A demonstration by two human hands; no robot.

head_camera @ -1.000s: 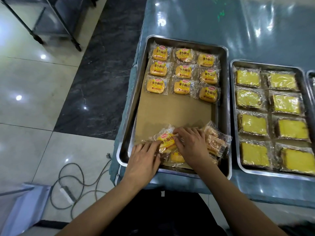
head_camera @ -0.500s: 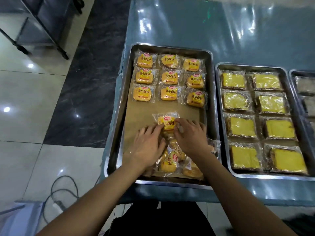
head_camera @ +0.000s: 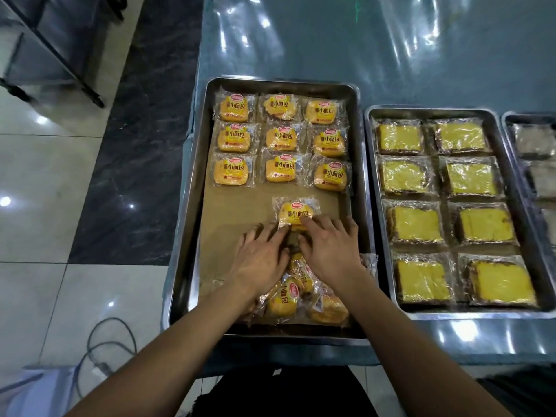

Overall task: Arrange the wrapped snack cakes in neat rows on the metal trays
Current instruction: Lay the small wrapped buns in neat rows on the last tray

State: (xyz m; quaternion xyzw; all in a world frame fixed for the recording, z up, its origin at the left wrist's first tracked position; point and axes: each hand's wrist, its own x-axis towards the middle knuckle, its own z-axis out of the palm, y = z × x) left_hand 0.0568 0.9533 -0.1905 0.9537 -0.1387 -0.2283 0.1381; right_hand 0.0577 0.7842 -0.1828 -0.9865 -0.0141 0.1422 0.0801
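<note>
Right under both hands sits the big metal tray (head_camera: 192,206), lined with brown paper (head_camera: 234,212), on a table under shiny plastic sheeting (head_camera: 301,37). Out past the fingertips, nine wrapped snack cakes (head_camera: 281,137) lie in three rows of three at the tray's far end. To the right of the right hand is a second tray (head_camera: 368,206) with eight yellow slab cakes (head_camera: 413,224) in two columns; beyond it a third tray (head_camera: 508,121) is cut off by the frame edge, its contents grey and hard to make out. Beneath the wrists a loose heap of wrapped cakes (head_camera: 284,299) is partly hidden by the forearms, so I can't count them. Just ahead of the fingers lies a single wrapped cake (head_camera: 296,213), alone below the middle column. The left hand (head_camera: 260,255) and right hand (head_camera: 332,249) lie close together, palms down, fingers fairly straight, tips touching that cake's near edge; whether anything is pinched underneath I cannot tell.
</note>
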